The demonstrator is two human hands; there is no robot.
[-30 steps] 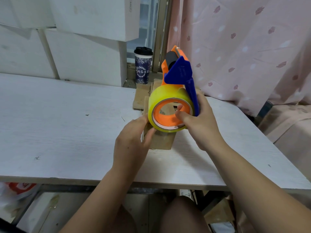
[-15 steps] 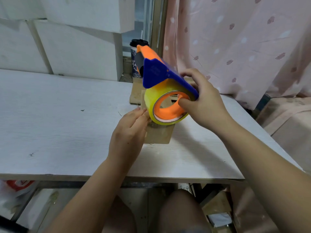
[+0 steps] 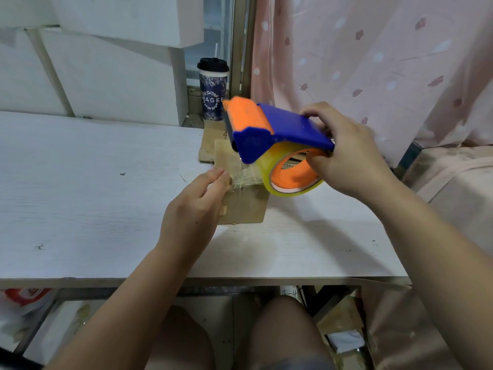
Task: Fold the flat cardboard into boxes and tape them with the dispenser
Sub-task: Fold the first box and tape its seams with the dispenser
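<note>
Centre frame, the left hand (image 3: pixel 194 206) presses near-straight fingers on crinkled clear tape across a small brown cardboard box (image 3: pixel 246 206) standing on the white table (image 3: pixel 80 182). Just right, a blue-and-orange tape dispenser (image 3: pixel 266 132) tilts over it, with the right hand (image 3: pixel 352 156) clamped round it.

A white wood-grain table (image 3: pixel 80 196) fills the near space. Large white blocks (image 3: pixel 112 84) are stacked at the far left, beside a window (image 3: pixel 213 28). A pink flower-print curtain (image 3: pixel 373 62) hangs on the far right. A lidded paper cup (image 3: pixel 213 94) stands below the window.
</note>
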